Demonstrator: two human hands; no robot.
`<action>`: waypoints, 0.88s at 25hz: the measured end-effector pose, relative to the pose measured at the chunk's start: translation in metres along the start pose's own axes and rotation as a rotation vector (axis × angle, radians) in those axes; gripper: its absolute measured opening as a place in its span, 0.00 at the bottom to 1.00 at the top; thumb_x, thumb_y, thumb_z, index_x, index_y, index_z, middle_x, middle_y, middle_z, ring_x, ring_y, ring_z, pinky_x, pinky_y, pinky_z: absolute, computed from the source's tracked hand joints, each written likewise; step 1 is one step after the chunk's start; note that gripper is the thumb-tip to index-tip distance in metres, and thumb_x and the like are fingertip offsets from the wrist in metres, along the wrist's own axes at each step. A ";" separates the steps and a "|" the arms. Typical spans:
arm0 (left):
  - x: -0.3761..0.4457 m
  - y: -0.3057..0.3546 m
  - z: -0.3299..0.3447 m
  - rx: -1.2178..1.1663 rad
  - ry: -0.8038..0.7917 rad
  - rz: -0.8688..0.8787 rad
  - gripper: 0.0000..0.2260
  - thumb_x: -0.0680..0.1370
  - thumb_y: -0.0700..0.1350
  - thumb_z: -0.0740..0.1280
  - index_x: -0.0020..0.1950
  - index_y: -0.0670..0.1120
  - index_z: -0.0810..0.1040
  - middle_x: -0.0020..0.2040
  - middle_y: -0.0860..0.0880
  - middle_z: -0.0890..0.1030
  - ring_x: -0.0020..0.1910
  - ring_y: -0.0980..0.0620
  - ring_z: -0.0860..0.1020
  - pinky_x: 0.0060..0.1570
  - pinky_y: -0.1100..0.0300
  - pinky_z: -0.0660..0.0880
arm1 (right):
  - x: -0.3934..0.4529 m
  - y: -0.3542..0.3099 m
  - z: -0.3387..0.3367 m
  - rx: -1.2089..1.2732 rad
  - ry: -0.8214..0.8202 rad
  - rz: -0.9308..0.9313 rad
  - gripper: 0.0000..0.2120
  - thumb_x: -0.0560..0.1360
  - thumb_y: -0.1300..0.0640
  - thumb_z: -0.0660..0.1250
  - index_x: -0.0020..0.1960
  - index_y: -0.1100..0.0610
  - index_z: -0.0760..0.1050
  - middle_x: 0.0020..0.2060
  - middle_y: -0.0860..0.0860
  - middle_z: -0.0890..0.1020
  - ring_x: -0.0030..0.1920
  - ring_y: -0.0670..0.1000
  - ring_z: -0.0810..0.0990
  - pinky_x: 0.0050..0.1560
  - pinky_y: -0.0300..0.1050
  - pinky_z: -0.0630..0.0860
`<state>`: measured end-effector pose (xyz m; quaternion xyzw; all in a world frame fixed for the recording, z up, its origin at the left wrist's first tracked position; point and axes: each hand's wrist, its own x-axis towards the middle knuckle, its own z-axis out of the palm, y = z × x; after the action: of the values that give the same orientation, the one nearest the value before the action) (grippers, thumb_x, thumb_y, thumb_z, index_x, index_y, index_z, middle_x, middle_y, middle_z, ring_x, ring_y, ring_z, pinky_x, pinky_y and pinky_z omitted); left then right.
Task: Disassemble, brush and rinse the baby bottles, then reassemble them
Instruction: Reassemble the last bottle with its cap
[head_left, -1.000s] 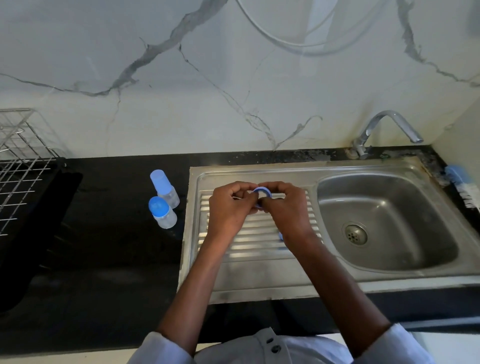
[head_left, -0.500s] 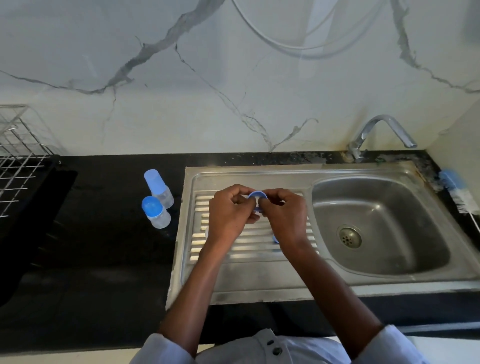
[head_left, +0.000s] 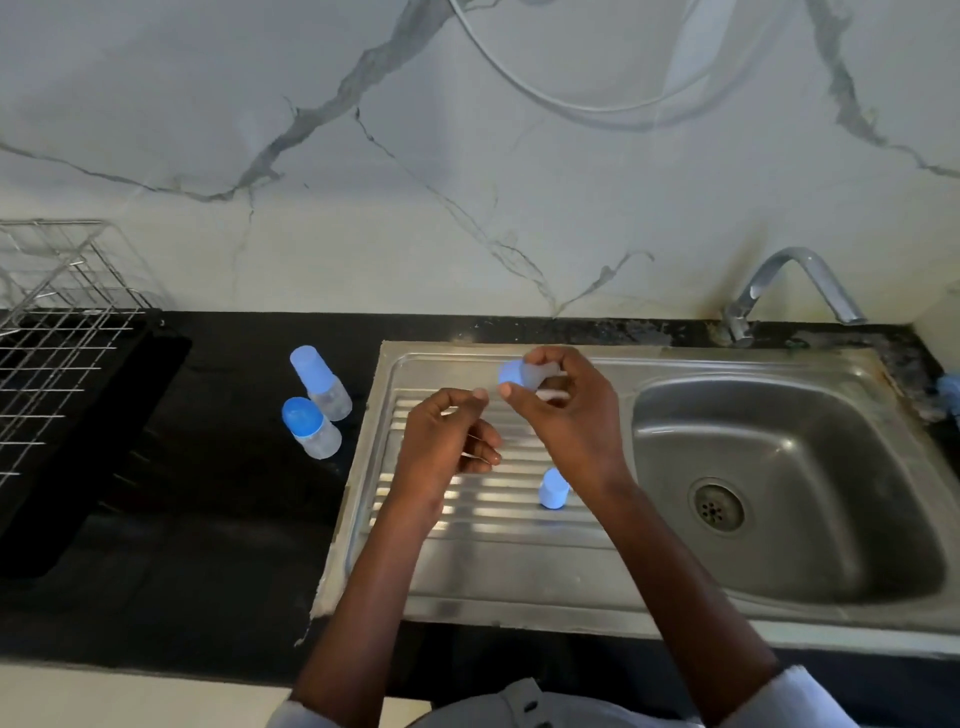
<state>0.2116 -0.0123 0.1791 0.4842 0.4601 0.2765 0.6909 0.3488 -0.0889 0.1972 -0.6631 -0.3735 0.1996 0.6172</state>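
Black counter (head_left: 208, 545) with steel sink (head_left: 779, 613) below a marble wall (head_left: 467, 208). Right hand (head_left: 571, 415): fingers closed on a blue-ringed bottle part (head_left: 514, 373). Left hand (head_left: 447, 447): fingers loosely curled, contents indiscernible. Blue cap (head_left: 553, 489) on the drainboard; two capped bottles (head_left: 311, 426) on the counter.

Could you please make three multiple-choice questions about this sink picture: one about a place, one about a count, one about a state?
1. Where do the capped bottles stand?
A. On the black counter left of the drainboard
B. In the basin
C. In the wire rack

2. How many capped bottles stand there?
A. One
B. Two
C. Four

3. What is the state of the tap?
A. Running
B. Off
C. Hidden

Answers:
1 A: the near bottle and far bottle stand on the black counter beside the drainboard.
2 B: only those two are there.
3 B: no water falls from the tap into the basin.
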 end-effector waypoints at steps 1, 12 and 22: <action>0.001 -0.002 -0.002 -0.004 0.052 0.026 0.11 0.80 0.48 0.71 0.54 0.40 0.81 0.38 0.38 0.84 0.31 0.45 0.81 0.30 0.57 0.77 | 0.004 -0.003 -0.002 -0.117 0.056 -0.168 0.16 0.71 0.54 0.80 0.54 0.46 0.77 0.52 0.41 0.82 0.52 0.45 0.82 0.46 0.32 0.75; -0.006 -0.021 -0.038 0.039 0.434 0.279 0.06 0.83 0.44 0.67 0.55 0.44 0.82 0.43 0.44 0.85 0.43 0.50 0.83 0.43 0.52 0.78 | 0.013 0.035 0.001 -0.200 -0.030 -0.166 0.14 0.73 0.55 0.77 0.49 0.42 0.74 0.48 0.40 0.79 0.50 0.45 0.80 0.53 0.47 0.79; -0.013 -0.021 -0.088 -0.015 -0.117 0.205 0.24 0.75 0.57 0.77 0.67 0.48 0.80 0.62 0.42 0.84 0.60 0.40 0.83 0.59 0.45 0.81 | -0.012 0.020 0.071 -0.311 -0.519 -0.228 0.46 0.73 0.55 0.78 0.78 0.36 0.53 0.56 0.37 0.76 0.54 0.42 0.79 0.53 0.37 0.78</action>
<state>0.1253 0.0052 0.1548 0.5387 0.3649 0.3204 0.6884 0.2945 -0.0492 0.1648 -0.6303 -0.6162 0.2321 0.4112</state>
